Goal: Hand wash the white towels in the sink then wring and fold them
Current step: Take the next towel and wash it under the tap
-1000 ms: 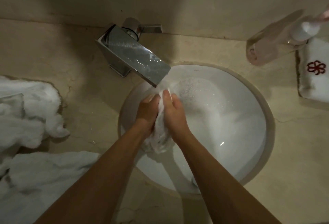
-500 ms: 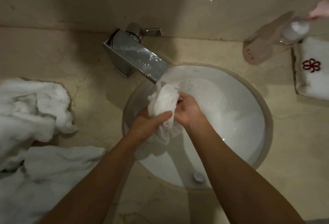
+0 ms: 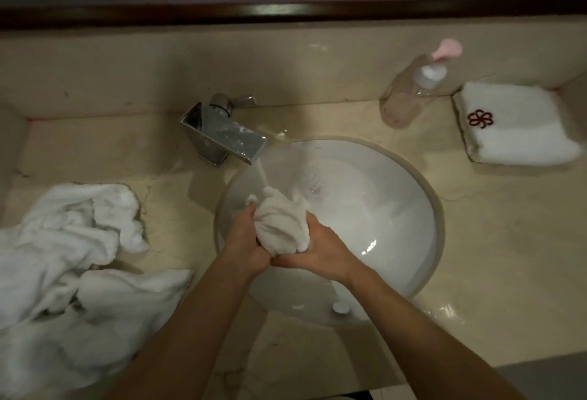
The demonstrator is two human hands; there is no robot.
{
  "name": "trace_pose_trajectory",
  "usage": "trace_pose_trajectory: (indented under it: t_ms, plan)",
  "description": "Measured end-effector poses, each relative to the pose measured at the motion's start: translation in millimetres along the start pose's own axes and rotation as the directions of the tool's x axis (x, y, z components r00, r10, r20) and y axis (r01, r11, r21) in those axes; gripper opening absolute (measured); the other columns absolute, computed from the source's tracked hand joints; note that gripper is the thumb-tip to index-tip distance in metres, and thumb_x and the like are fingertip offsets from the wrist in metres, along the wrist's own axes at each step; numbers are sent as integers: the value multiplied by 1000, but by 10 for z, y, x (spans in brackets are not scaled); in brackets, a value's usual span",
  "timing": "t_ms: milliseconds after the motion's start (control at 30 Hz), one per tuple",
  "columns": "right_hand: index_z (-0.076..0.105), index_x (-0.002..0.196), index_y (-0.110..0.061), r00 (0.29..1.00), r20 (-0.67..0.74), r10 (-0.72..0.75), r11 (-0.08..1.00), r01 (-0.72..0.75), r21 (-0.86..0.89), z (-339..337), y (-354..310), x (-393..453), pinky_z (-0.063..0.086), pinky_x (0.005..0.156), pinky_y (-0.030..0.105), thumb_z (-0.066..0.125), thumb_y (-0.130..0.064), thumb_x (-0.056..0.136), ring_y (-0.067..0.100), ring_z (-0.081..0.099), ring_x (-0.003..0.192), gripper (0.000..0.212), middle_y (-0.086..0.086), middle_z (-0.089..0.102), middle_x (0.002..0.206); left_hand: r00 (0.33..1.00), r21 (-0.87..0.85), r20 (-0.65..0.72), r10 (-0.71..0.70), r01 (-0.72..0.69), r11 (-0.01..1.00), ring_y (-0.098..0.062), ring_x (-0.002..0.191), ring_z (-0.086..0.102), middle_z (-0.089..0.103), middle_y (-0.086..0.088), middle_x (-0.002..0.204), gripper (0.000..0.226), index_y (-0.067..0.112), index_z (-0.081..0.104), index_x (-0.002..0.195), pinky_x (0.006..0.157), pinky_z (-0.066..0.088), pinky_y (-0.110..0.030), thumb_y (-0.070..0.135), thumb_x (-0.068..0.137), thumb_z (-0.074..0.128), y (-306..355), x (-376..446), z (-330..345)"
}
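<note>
Centrally, over the left part of the round white ceramic sink (image 3: 413, 209), both hands grip one bunched white towel (image 3: 281, 225). The left hand (image 3: 244, 240) curls its fingers around the left flank of the wad, and the right hand (image 3: 320, 253) cups it from the right and from below, fingers wrapped onto the cloth; the two hands touch at the heels beneath the bundle. The towel is compressed into a lumpy, rounded mass of soft terry, creased along its top, held above the basin's glossy interior, which shows wet highlights. A chrome faucet (image 3: 222, 136) of rectangular, slab-like form is mounted at the basin's upper left, its flat spout angled toward the bowl and speckled with droplets; a lever handle projects behind it. The countertop (image 3: 492, 256) is polished beige stone with fine veining and a wet sheen near the basin rim. On its left side lies a loose pile of towels (image 3: 70, 266), white, fluffy and heavily rumpled, well apart from the basin. At the rear right stands a clear plastic pump bottle (image 3: 409, 91) with a pale pink pump head and a pinkish residue at its base. Just beside it, to the right, rests a folded towel (image 3: 514, 126), square, thick-piled and white, with a dark red flower emblem stitched on its top face. A dark wooden mirror frame (image 3: 286, 8) runs across the wall above the stone backsplash.
</note>
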State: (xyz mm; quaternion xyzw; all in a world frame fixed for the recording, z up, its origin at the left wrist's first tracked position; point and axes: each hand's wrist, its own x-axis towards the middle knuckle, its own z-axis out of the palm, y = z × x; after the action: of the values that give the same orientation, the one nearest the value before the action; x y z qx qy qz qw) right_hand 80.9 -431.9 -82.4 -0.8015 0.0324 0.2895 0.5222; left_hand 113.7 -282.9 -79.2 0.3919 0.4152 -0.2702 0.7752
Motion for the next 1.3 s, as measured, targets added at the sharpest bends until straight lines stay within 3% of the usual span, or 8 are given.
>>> trace_pose_trajectory:
  t_ms: [167, 300, 667, 800, 933, 1033, 1100, 1300]
  plan:
    - [18, 156, -31, 999, -25, 34, 993, -37, -111, -184, -216, -58, 49, 104, 36, 84, -66, 62, 11, 56, 120, 120, -14, 54, 136, 979, 154, 42, 197, -201, 967, -33, 106, 67, 63, -23, 123, 70, -1, 44, 140, 71, 57, -37, 32, 83, 68, -10, -223, 58]
    - [65, 119, -19, 999, -24, 22, 994, -20, 111, -378, -229, -103, 52, 98, 47, 77, -32, 84, 15, 69, 99, 39, -1, 72, 109, 947, 236, 129, 293, -316, 919, -24, 83, 67, 59, -18, 107, 70, -1, 28, 145, 58, 56, -34, 12, 84, 58, 55, -364, 0]
    - [55, 128, -29, 980, 186, -76, 997, 70, 40, -503, -396, -294, 49, 96, 16, 82, -13, 83, -4, 62, 110, 55, -8, 66, 121, 903, -74, 406, 142, -123, 990, -43, 129, 49, 49, -32, 139, 76, -4, 38, 143, 104, 42, -56, 32, 80, 63, 33, -715, 304]
    - [72, 113, -26, 989, 144, -28, 992, 45, -116, -595, -505, -249, 53, 95, 28, 83, -35, 79, 9, 69, 99, 37, -9, 75, 106, 909, 200, 397, 126, -220, 955, -38, 119, 59, 52, -30, 136, 84, 6, 27, 151, 85, 57, -49, 20, 75, 61, 153, -705, 268]
    - [65, 75, -33, 988, 139, -66, 952, 104, -288, -654, -722, -192, 42, 63, 25, 72, -44, 67, 8, 57, 64, 15, -16, 62, 64, 887, 677, 326, 327, -461, 574, -24, 103, 67, 57, -11, 130, 60, 20, 32, 149, 85, 59, -42, 12, 93, 51, 292, -712, 203]
    - [64, 76, -31, 988, 77, -133, 931, 151, -332, -728, -862, -222, 46, 66, 27, 75, -33, 78, 13, 62, 75, 11, -11, 64, 74, 747, 875, 483, 457, -386, -293, -20, 100, 64, 65, -3, 119, 69, 22, 46, 138, 84, 56, -41, 57, 79, 53, 522, -819, 71]
    - [64, 81, -33, 983, 83, -162, 914, 181, -363, -817, -973, -255, 48, 72, 27, 73, -29, 85, 14, 66, 85, 11, -9, 67, 83, 694, 775, 574, 435, -288, -562, -21, 112, 60, 61, 0, 130, 91, 26, 34, 147, 91, 53, -39, 69, 72, 62, 582, -842, 45]
    - [64, 94, -50, 959, 221, -177, 844, 264, -467, -972, -1305, -238, 50, 91, 23, 70, -46, 71, 1, 63, 103, 24, -23, 65, 107, 472, 485, 874, 115, -834, -262, -3, 125, 51, 55, 10, 138, 92, 24, 39, 147, 99, 39, -12, 31, 69, 89, 699, -657, 533]
